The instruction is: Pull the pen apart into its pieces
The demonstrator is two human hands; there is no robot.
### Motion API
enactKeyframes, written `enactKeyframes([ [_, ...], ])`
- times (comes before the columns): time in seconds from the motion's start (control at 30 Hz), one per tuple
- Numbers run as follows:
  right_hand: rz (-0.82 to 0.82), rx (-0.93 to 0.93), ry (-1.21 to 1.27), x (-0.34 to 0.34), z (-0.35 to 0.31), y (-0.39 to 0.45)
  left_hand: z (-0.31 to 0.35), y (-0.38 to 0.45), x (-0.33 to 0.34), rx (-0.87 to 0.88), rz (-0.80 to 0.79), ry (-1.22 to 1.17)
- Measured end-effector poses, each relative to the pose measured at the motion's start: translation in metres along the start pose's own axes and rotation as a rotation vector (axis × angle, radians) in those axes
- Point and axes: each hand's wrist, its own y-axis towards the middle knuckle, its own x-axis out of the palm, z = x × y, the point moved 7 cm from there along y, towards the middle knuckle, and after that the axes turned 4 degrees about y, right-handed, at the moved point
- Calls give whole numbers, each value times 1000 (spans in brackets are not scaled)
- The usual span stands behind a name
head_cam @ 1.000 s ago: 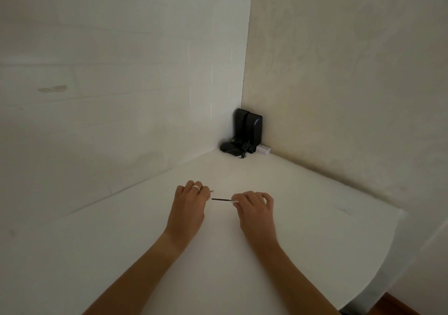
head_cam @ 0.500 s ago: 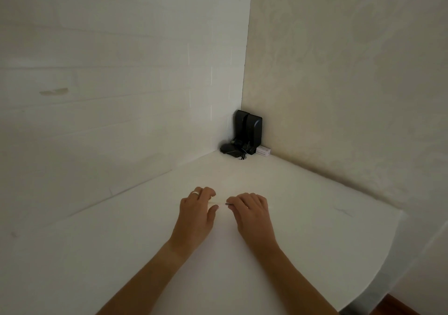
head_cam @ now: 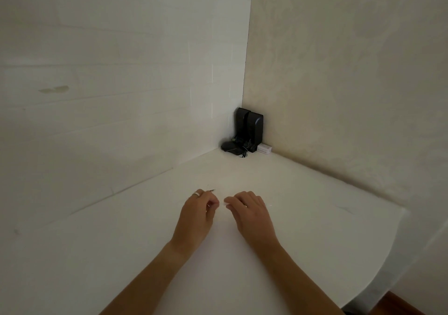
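Left hand (head_cam: 197,214) on white tabletop (head_cam: 315,217), grip pinching thin dark pin (head_cam: 212,190), right hand (head_cam: 249,211) just beside, fingers curled, contents unclear.

Open white tabletop (head_cam: 303,217) on every side of the two hands, left (head_cam: 197,214) and right (head_cam: 251,211), with only a narrow gap between them. Closed off at the back by two pale walls meeting in a corner. Wedged into that corner, well apart from the hands: upright black box-shaped devices (head_cam: 249,127), a low black rounded gadget (head_cam: 230,146), a small white box (head_cam: 264,149). Bounded to the right by the tabletop's curved edge.
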Motion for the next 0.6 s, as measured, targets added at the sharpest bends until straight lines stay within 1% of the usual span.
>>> enactKeyframes([
  [0.1, -11, -11, 13, 1, 0, 0, 6, -3, 3, 41, -17, -4],
  [0.23, -5, -17, 27, -1, -2, 0, 3, -2, -4, -25, 55, 12],
  [0.5, 2, -2, 19, 1, 3, -2, 8, -7, -1, 49, -32, -28],
  [0.6, -2, -7, 13, 1, 1, -1, 3, -7, -2, 23, -33, -28],
])
